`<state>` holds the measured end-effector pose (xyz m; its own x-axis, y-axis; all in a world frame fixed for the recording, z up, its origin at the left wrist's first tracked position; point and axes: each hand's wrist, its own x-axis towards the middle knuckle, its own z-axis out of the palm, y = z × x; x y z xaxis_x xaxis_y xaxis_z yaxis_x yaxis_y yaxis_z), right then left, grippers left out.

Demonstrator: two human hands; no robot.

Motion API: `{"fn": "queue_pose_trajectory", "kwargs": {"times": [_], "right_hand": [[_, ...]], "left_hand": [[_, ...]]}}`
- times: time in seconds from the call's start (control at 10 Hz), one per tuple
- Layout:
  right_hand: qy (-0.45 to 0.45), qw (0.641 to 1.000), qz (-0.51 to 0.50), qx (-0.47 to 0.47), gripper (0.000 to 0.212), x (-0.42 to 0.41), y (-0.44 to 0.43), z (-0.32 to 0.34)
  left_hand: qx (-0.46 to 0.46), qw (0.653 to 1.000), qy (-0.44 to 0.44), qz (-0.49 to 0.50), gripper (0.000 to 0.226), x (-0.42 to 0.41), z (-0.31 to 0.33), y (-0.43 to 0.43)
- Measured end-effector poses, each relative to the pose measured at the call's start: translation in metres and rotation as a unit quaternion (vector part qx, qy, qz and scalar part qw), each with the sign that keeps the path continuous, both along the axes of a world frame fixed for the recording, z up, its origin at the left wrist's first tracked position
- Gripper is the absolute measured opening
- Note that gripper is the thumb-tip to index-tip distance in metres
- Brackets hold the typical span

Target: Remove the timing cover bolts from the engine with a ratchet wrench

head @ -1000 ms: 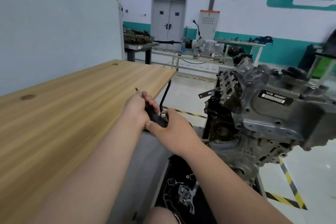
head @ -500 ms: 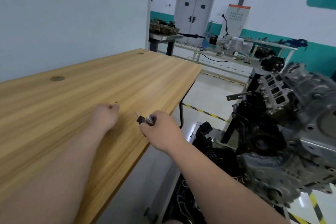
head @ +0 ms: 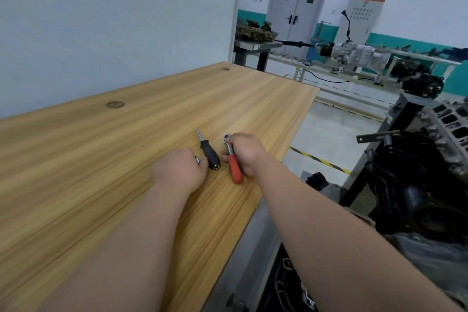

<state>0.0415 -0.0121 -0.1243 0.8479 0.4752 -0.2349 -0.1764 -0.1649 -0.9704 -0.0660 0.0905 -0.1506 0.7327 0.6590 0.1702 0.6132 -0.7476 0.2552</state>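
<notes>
Ratchet wrench (head: 231,151) lies on the worktop (head: 101,159), my right hand (head: 247,154) curled round its shank, left hand (head: 181,170) pinching a small metal piece (head: 197,159). I'd take the red handle (head: 236,173) squarely before turning to the engine (head: 450,129).

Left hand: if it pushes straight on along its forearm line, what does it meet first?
Most likely the black-handled screwdriver on the table, just ahead of the left hand; they may already touch. Past it, the red-handled ratchet in the right hand.

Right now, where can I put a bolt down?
Bare wood: beyond the black driver toward the far end of the table, and left of the left hand. Crowded: between it and the right hand, around the red ratchet.
</notes>
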Motion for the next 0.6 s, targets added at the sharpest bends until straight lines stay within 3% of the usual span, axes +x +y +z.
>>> {"fn": "queue_pose_trajectory", "kwargs": {"times": [0.1,0.2,0.3,0.5,0.6], "right_hand": [[-0.028,0.998,-0.024,0.042,0.026,0.000,0.000,-0.012],[-0.111,0.994,-0.022,-0.007,0.043,-0.006,0.002,-0.016],[-0.156,0.988,-0.003,-0.004,0.037,-0.013,-0.002,-0.020],[-0.124,0.991,0.015,0.051,0.040,-0.041,-0.028,-0.020],[-0.108,0.991,0.018,0.079,0.052,-0.076,-0.065,-0.032]], "left_hand": [[0.000,0.999,-0.030,0.010,0.035,0.000,0.000,-0.002],[0.001,0.999,-0.052,-0.005,0.048,0.003,0.000,-0.006],[0.026,0.998,-0.051,-0.026,0.053,0.004,-0.003,-0.008],[0.015,0.996,-0.053,-0.071,0.044,0.006,-0.003,-0.010],[-0.030,0.990,-0.120,-0.068,0.034,-0.006,-0.002,-0.005]]}}
